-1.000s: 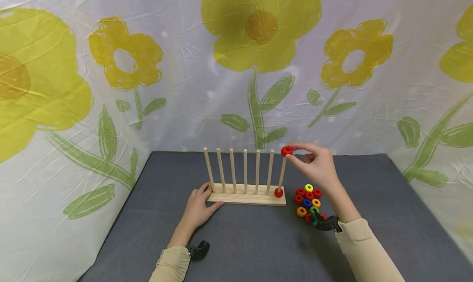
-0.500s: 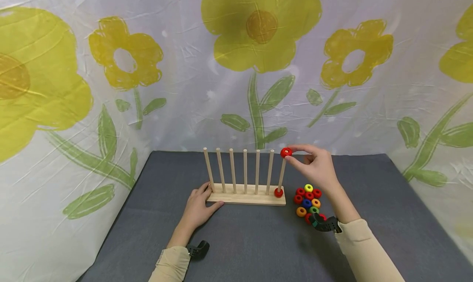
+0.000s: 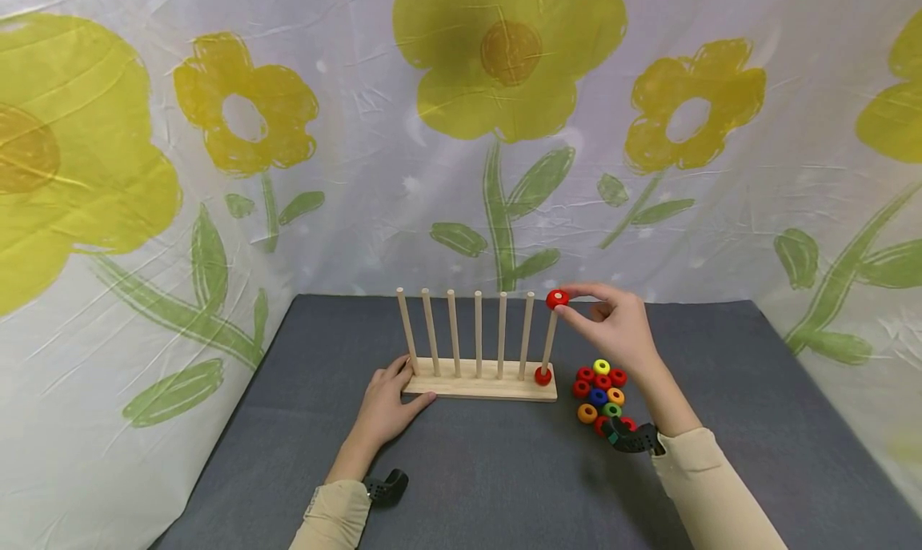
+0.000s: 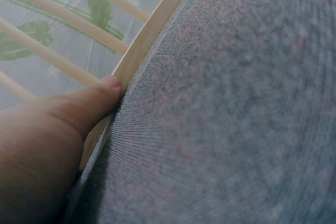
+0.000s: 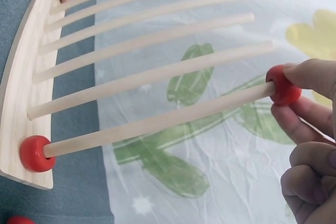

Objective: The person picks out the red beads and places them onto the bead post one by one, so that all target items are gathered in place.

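A wooden peg rack [image 3: 468, 386] with a row of upright pegs stands on the table. One red bead [image 3: 543, 376] sits at the foot of its rightmost peg. My right hand [image 3: 615, 322] pinches another red bead [image 3: 557, 299] between thumb and finger; in the right wrist view this held bead [image 5: 284, 85] is around the tip of that same peg. My left hand [image 3: 389, 406] holds the rack's left end, thumb at the front edge and fingers toward the back. The left wrist view shows its thumb [image 4: 100, 95] against the base's edge.
Loose beads in red, yellow, blue, orange and green [image 3: 599, 395] lie to the right of the rack, some partly behind the right wrist strap [image 3: 634, 436]. A dark grey cloth [image 3: 490, 470] covers the table. Behind it hangs a flowered curtain [image 3: 353, 174].
The red bead in my right hand has come down slightly over the top of the rightmost peg, whose end now shows in its hole. My left hand has stayed put.
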Motion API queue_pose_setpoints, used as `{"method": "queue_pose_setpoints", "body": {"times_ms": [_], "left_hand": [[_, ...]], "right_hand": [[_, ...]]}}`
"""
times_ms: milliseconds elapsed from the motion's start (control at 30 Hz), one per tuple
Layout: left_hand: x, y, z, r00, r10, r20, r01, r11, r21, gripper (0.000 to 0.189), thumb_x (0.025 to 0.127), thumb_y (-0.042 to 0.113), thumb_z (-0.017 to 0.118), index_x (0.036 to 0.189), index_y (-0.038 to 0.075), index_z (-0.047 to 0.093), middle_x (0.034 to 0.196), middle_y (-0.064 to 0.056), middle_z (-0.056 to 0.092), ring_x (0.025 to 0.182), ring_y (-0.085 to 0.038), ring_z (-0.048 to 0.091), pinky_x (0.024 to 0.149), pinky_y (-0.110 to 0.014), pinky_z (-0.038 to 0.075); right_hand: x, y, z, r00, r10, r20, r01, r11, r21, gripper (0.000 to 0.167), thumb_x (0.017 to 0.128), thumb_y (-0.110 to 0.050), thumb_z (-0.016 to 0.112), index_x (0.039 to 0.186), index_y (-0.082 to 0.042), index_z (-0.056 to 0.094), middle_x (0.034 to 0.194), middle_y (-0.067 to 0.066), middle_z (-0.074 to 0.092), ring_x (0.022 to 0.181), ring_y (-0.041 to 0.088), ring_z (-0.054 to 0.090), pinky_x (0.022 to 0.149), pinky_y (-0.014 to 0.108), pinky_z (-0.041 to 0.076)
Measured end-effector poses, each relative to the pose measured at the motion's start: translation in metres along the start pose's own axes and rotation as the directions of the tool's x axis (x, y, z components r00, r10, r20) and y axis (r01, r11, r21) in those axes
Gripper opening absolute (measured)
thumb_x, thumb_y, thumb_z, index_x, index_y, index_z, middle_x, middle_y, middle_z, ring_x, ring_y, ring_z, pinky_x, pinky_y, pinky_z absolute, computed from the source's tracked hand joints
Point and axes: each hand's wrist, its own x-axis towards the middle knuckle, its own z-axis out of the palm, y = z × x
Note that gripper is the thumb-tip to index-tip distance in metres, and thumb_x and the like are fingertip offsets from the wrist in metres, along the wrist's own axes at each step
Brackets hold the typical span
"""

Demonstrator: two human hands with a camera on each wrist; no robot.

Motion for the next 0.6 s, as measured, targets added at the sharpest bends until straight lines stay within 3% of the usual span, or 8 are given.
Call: {"method": "queue_pose_setpoints", "body": {"times_ms": [467,600], "left_hand": [[0.0001,-0.0001,0.0003,1.0,0.0,-0.003,0.0,1.0,0.002,0.073,0.096,0.042,0.08,0.153,0.004,0.057,0.162,-0.02,0.047,0.136,-0.043,0.049,0.111,-0.063,0.042],[0.0001,-0.0004,0.0,1.0,-0.003,-0.005,0.003,1.0,0.009,0.072,0.096,0.043,0.08,0.152,0.004,0.059,0.162,-0.02,0.047,0.136,-0.043,0.05,0.11,-0.063,0.043]], "right_hand": [[-0.0003,0.0041,0.0012,1.0,0.004,0.013,-0.004,1.0,-0.016,0.025,0.093,-0.023,0.086,0.116,-0.014,0.082,0.051,-0.003,0.031,0.042,0.008,0.022,0.044,0.029,0.022],[-0.001,0.0041,0.0011,1.0,-0.001,0.025,0.002,1.0,-0.014,0.027,0.094,-0.022,0.085,0.119,-0.012,0.081,0.05,0.0,0.037,0.04,0.008,0.024,0.042,0.029,0.024]]}}
